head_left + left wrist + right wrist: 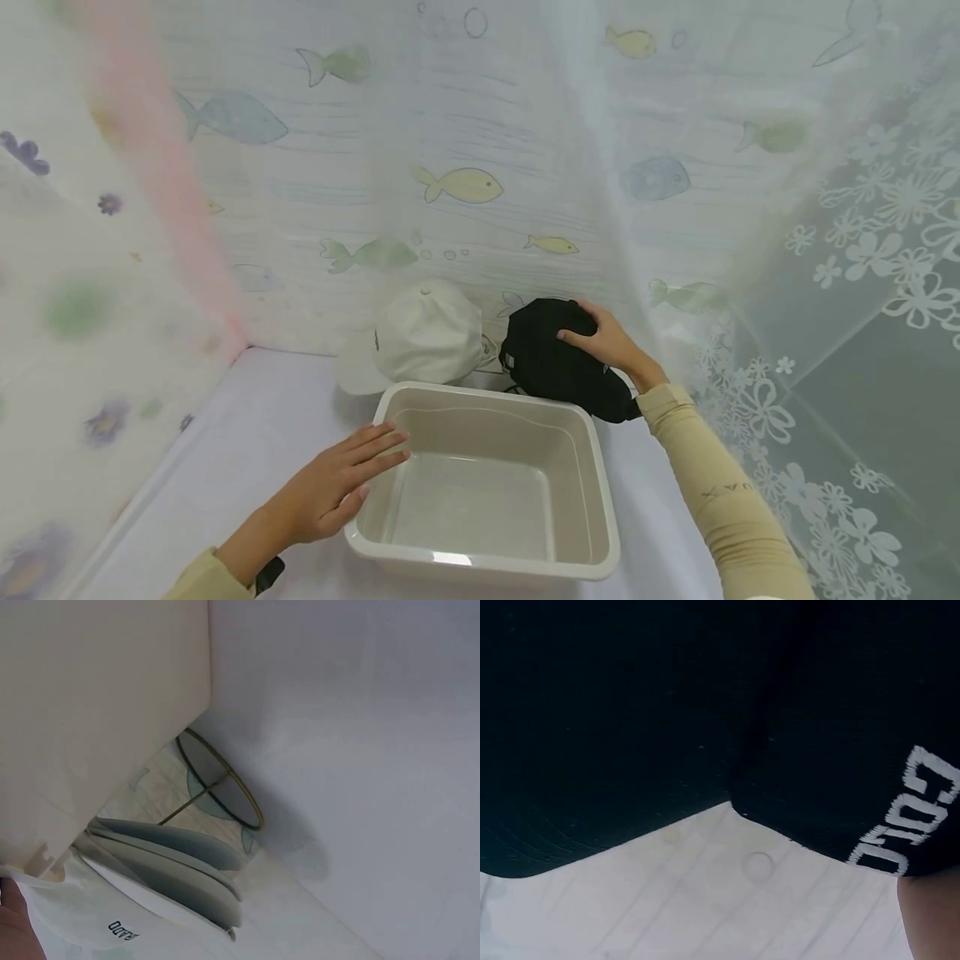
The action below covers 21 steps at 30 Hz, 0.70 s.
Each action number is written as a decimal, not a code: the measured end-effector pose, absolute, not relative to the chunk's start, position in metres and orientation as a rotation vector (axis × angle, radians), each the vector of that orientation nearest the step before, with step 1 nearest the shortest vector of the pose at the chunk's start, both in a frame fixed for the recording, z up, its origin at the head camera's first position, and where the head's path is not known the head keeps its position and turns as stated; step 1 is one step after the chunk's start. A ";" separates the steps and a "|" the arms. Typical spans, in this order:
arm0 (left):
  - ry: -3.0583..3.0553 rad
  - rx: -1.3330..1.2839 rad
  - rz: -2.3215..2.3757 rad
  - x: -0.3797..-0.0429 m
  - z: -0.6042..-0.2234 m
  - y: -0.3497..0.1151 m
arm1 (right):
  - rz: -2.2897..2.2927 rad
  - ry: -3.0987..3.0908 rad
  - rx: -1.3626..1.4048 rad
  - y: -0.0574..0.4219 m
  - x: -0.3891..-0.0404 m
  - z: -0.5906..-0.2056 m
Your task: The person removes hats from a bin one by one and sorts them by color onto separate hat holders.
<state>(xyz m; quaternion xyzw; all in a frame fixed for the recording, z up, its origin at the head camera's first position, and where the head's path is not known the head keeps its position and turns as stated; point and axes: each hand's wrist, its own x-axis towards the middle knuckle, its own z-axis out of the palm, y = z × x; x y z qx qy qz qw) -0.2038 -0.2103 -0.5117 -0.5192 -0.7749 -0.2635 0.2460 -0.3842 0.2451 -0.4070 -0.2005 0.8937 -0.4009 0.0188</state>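
My right hand [606, 337] grips the crown of a black cap [551, 350], the thumb on the near side and the fingers over its far side. White stitched letters [907, 817] show on this cap in the right wrist view. My left hand [337, 479] has its fingers stretched out over the left rim of a beige plastic basin [480, 571]. Inside, the basin's bare floor shows. Left of the black cap is a white cap [427, 333], its brim to the left. Several stacked pale brims [165, 870] appear in the left wrist view.
A metal ring stand [225, 780] shows under the brims in the left wrist view. White cloth [247, 433] covers the table. Behind the caps hangs a sheer curtain [465, 117] with printed fish, and flowered netting [847, 417] hangs on the right.
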 end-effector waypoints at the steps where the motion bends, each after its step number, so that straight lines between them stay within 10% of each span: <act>1: -2.114 -1.418 -0.717 -0.204 -0.512 -0.211 | -1.253 2.770 -0.621 0.245 -0.384 -0.408; 21: -2.502 -1.242 -1.213 -0.232 -0.426 -0.193 | -1.509 2.840 -0.739 0.268 -0.360 -0.382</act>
